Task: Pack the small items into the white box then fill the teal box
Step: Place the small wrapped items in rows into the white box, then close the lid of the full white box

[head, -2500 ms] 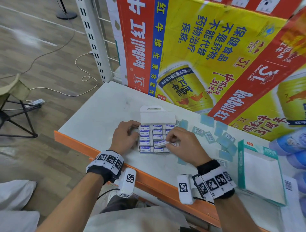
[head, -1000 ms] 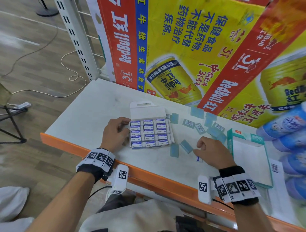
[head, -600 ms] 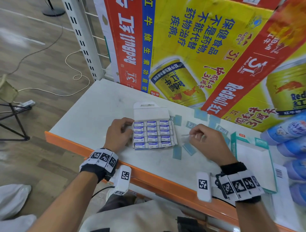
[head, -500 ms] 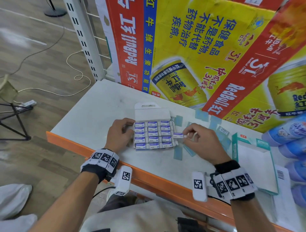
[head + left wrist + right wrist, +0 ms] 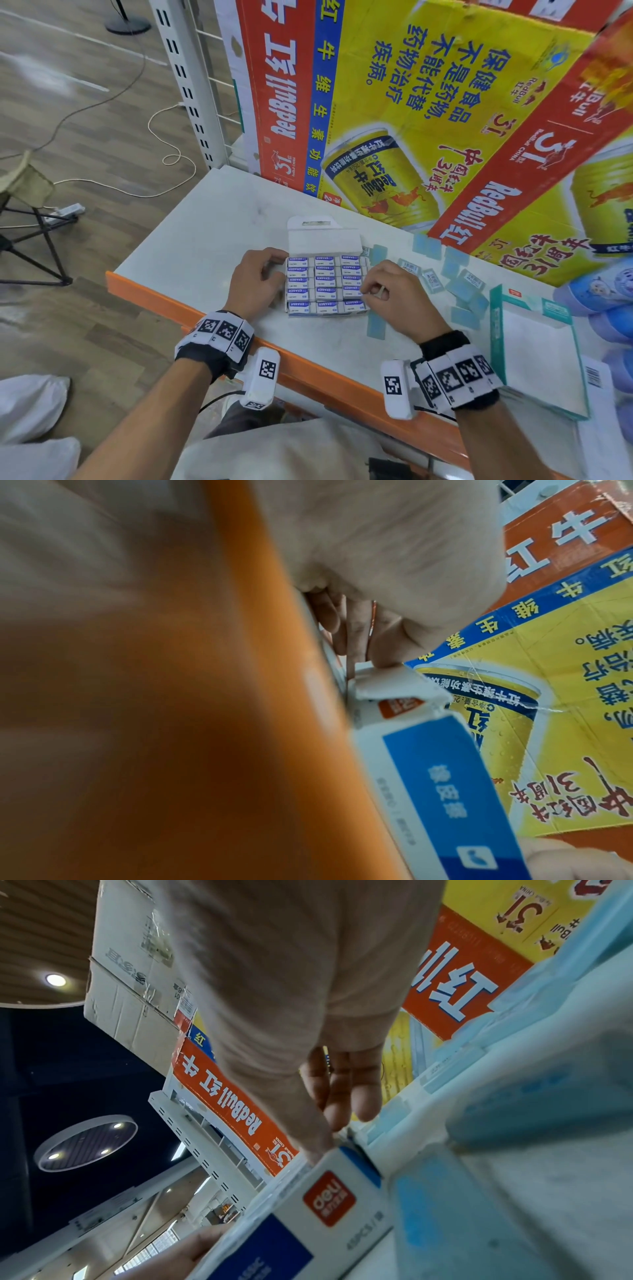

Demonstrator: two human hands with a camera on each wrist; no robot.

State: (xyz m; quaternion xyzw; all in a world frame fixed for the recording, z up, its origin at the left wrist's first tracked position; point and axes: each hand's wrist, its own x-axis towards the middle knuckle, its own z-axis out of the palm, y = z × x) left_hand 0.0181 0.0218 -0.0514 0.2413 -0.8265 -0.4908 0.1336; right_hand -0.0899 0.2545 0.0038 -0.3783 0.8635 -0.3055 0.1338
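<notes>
The white box (image 5: pixel 323 236) lies open on the shelf, lid flap back, packed with rows of small blue-and-white erasers (image 5: pixel 323 282). My left hand (image 5: pixel 274 270) grips its left side, the thumb on a torn flap (image 5: pixel 387 680). My right hand (image 5: pixel 368 291) is at the box's right edge, pinching one eraser against the packed rows. The right wrist view shows the fingers (image 5: pixel 342 1096) above the box's labelled side (image 5: pixel 329 1199). Several loose erasers (image 5: pixel 462 284) lie scattered to the right. The teal box (image 5: pixel 495 329) lies further right, its inside white.
Red Bull cartons (image 5: pixel 411 102) wall off the back of the shelf. Blue packs (image 5: pixel 603 294) lie at the far right. One loose eraser (image 5: pixel 376 325) sits in front of the white box, near the orange shelf edge (image 5: pixel 308 363). A folding stool (image 5: pixel 24 192) stands on the floor at left.
My right hand reached out to the loose erasers on the right, picked one up and brought it back to the box's right edge. The left hand stayed on the box.
</notes>
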